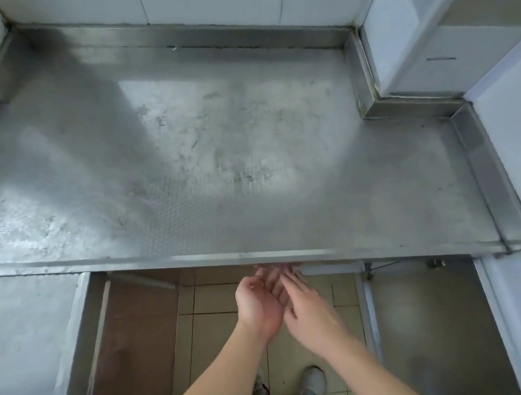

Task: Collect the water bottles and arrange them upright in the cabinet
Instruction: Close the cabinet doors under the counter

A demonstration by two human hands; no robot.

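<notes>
Water bottles: not in view; their place cannot be told.
Cabinet: opening just below the hands, under the counter edge; inside hidden by the counter top.
Left hand point(259, 310): palm turned up, fingers loosely curled, holding nothing; fingertips reach to the counter's front lip, blurred there.
Right hand point(307, 310): fingers straight and relaxed, holding nothing; lies just beside the left hand, its fingers overlapping the left palm; contact cannot be told.
Steel counter point(214, 157): beyond both hands, scuffed and glaring; its front lip hides the fingertips' ends.
Cabinet door point(129, 347): brown, left of the left hand, swung open; lower part cut off.
Steel door point(428, 324): right of the right hand.
Shoes point(311, 389): below the forearms on tile floor, one mostly hidden.
</notes>
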